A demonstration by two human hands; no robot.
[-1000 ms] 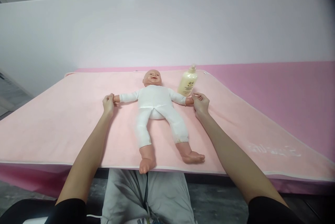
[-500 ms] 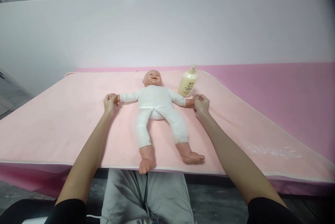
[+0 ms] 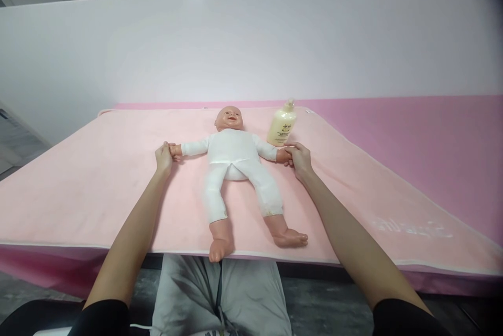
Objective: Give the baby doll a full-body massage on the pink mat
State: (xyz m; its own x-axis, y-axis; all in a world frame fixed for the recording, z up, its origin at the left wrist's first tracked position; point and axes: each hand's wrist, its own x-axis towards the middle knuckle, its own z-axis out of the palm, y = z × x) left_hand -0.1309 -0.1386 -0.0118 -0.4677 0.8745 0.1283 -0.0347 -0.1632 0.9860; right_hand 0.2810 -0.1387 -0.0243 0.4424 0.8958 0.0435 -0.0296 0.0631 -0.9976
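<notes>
The baby doll (image 3: 236,168) lies on its back on the pink towel (image 3: 98,184), the left hand (image 3: 164,156) and right hand (image 3: 301,158) each pinch shut on one doll hand, arms spread wide, needing gentle moves beside the lotion bottle (image 3: 282,125).

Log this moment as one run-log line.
left hand: grips doll's hand | right hand: grips doll's other hand | doll: face-up on pink mat | lotion bottle: upright beside doll

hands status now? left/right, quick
Left hand: closed on the doll at one of its hands.
Right hand: closed on the doll's other hand, beside the lotion bottle.
</notes>
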